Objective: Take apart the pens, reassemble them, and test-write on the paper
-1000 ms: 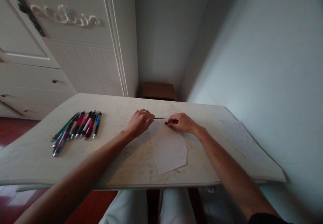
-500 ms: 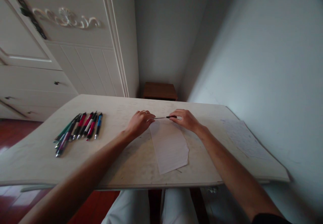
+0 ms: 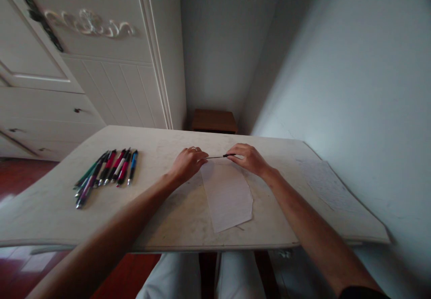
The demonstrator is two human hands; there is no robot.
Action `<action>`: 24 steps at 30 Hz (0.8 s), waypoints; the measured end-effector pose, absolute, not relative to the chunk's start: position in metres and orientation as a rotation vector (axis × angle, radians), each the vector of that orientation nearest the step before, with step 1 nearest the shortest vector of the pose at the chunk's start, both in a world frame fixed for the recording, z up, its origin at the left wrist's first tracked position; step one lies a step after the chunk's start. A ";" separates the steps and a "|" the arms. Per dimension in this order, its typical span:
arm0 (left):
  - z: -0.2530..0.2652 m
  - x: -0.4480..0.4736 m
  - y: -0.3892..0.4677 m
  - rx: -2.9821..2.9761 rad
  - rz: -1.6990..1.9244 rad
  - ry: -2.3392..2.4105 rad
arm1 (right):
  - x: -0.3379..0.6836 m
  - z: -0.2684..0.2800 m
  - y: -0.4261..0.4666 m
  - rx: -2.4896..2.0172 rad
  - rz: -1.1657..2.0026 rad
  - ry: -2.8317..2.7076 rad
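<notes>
Left hand (image 3: pixel 188 163), a ring on one finger, pinches a thin dark rod (image 3: pixel 214 157) between thumb and fingertips; the right hand (image 3: pixel 248 159) pinches a small black piece (image 3: pixel 229 155) at the rod's other end, where the two appear to meet. Rod and piece are level with the far edge of a white sheet of paper (image 3: pixel 227 195), ragged along its right side, which lies on the table (image 3: pixel 168 229) between the forearms.

Off to the left, beyond the left forearm, lies a cluster of pens: a purple pen (image 3: pixel 86 191) nearest the person, greenish and red ones bunched beside it, and a blue pen (image 3: pixel 132 168) on the outer right. None of them is in the way of the hands. A scribbled sheet (image 3: pixel 325 184) lies well apart on the right, near the pale wall (image 3: pixel 353 88). Past the far edge stand a low brown wooden piece of furniture (image 3: pixel 214 120) and, to the left, a white cabinet (image 3: pixel 111 83) with scrolled trim.
</notes>
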State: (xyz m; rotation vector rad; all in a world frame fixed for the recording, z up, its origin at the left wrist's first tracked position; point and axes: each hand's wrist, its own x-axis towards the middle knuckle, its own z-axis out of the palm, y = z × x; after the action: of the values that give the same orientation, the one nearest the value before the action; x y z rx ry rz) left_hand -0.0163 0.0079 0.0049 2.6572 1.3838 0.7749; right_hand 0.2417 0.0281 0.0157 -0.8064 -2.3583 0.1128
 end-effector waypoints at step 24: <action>0.001 -0.009 0.003 2.644 0.881 1.182 | 0.210 0.008 0.010 -0.724 0.133 -2.372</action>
State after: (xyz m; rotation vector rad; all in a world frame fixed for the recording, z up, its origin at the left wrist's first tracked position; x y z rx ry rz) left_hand -0.0093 0.0025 0.0014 2.6437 1.1824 0.8808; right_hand 0.2104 0.0100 0.0081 -0.7237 -2.3725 0.1328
